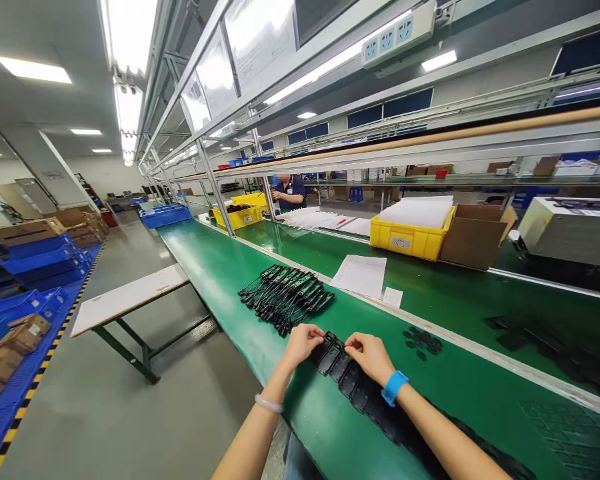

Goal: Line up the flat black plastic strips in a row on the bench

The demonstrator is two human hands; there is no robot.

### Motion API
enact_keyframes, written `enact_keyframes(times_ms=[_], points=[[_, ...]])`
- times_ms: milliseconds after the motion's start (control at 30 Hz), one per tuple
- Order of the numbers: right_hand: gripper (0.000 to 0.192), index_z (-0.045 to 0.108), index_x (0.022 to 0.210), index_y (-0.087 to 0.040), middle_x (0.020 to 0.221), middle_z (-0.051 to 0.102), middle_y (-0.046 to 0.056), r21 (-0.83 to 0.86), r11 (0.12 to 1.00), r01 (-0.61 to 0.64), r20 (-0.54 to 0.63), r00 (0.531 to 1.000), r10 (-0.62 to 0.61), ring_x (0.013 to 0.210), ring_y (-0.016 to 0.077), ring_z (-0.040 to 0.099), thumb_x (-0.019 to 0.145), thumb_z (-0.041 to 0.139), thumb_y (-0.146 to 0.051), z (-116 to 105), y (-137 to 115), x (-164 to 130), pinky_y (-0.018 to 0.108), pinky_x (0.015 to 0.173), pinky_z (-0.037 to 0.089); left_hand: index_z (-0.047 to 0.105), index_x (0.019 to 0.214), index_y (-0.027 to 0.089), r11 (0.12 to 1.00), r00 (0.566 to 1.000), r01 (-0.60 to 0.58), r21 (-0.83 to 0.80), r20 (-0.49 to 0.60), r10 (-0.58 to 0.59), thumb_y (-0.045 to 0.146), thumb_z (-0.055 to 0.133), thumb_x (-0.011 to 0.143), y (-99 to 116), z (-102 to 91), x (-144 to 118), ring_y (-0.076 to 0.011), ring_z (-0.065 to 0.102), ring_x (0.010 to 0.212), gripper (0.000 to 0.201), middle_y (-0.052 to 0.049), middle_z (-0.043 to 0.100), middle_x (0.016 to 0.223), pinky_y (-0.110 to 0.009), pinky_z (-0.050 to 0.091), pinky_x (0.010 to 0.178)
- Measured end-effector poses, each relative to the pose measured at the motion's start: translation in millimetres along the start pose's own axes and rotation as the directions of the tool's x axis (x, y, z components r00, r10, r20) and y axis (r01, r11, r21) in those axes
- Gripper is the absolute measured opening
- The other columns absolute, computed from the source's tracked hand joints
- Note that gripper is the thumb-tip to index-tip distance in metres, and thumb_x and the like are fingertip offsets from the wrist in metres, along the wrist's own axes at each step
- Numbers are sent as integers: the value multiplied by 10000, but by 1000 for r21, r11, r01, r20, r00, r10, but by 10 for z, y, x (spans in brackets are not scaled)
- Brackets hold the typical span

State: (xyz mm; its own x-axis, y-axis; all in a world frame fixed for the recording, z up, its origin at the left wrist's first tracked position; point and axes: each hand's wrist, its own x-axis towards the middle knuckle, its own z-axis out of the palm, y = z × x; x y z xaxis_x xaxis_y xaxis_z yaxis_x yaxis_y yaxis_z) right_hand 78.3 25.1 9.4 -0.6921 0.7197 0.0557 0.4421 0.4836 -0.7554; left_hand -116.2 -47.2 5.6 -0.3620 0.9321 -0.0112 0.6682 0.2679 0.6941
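We take the pile of cabled boards [285, 293] on the green bench [210, 250] as our landmark. We find the end case [331, 339] just beside that pile, at the head of a row of black cases [353, 383] that runs away from the pile toward the person and passes under the right forearm. Small black parts [423, 342] lie well apart from the pile, beyond the right hand.

Risks, in our judgement: uneven pressure from the two sides could tilt or slide the end case, since it sits against its neighbours. The low right forearm could brush the row and push cases out of line. A slip of the left hand toward the pile could snag a loose cable.

Position: the end case lies between the two hands. The left hand [306, 343], on the side nearer the pile, appears to pinch its edge between thumb and fingertips. The right hand [371, 357], on the side farther from the pile, appears to pinch the opposite edge. We cannot tell whether either hand also grips a small part.
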Motion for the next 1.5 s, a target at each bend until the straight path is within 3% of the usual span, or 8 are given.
enact_keyframes(times_ms=[200, 600, 767, 1000, 1167, 1300, 1400, 1500], points=[[94, 639, 835, -126, 837, 635, 26, -211, 976, -61, 13, 998, 65, 824, 160, 603, 893, 594, -185, 325, -180, 188, 363, 812, 494, 707, 807, 134, 998, 996, -57, 32, 68, 55, 131, 678, 732, -73, -16, 70, -132, 573, 659, 80, -7, 670, 726, -245, 415, 646], [115, 642, 917, -137, 958, 615, 46, -442, 897, -11, 41, 999, 32, 874, 168, 591, 927, 554, -210, 318, -262, 127, 367, 814, 499, 736, 807, 194, 988, 995, -99, 119, 30, 96, 176, 737, 678, -105, 27, 144, -149, 555, 756, 130, -16, 648, 803, -238, 389, 682], [160, 633, 961, -144, 976, 610, 44, -523, 852, -31, 7, 999, 41, 908, 167, 583, 961, 501, -235, -47, -94, 115, 362, 826, 494, 743, 784, 217, 977, 991, -134, 164, -2, 136, 235, 721, 718, -154, 38, 143, -157, 542, 754, 72, -25, 604, 810, -247, 381, 679], [88, 609, 831, -97, 963, 606, 70, -651, 734, -193, -49, 976, 213, 949, 186, 573, 900, 571, -133, -802, 576, -22, 379, 865, 474, 740, 926, 229, 941, 971, -233, 245, 3, 240, 230, 588, 834, -192, 74, -12, -154, 535, 778, 177, -43, 563, 882, -261, 389, 697], [85, 620, 845, -102, 931, 605, 65, -552, 826, -114, -35, 993, 114, 940, 185, 563, 880, 551, -67, -881, 809, -155, 372, 874, 451, 702, 1065, 223, 928, 960, -274, 253, 16, 280, 38, 436, 826, -187, 18, -86, -135, 543, 773, 402, -46, 573, 931, -244, 407, 717], [140, 621, 948, -114, 962, 599, 59, -329, 941, -72, -181, 983, 12, 941, 185, 555, 912, 486, -102, -943, 840, -216, 380, 875, 437, 669, 1115, 160, 936, 965, -243, 255, -31, 259, 85, 430, 870, 23, 23, 49, -127, 530, 679, 350, -64, 582, 945, -256, 426, 694], [244, 623, 998, -119, 987, 578, 87, -115, 992, -49, -356, 935, 5, 888, 183, 545, 941, 416, -234, -1038, 823, -313, 358, 813, 448, 676, 1093, 174, 917, 951, -307, 255, 48, 305, 123, 515, 856, 355, 226, 233, -144, 566, 731, 291, -57, 608, 966, -264, 438, 742], [408, 621, 1035, -117, 882, 587, 99, 104, 994, -24, -407, 911, 64, 762, 186, 551, 902, 389, -426, -1105, 775, -472, 316, 650, 472, 664, 1120, 188, 885, 917, -395, 248, 166, 363, 146, 552, 853, 766, 623, 424, -190, 592, 876, 293, -69, 618, 988, -284, 448, 802]])
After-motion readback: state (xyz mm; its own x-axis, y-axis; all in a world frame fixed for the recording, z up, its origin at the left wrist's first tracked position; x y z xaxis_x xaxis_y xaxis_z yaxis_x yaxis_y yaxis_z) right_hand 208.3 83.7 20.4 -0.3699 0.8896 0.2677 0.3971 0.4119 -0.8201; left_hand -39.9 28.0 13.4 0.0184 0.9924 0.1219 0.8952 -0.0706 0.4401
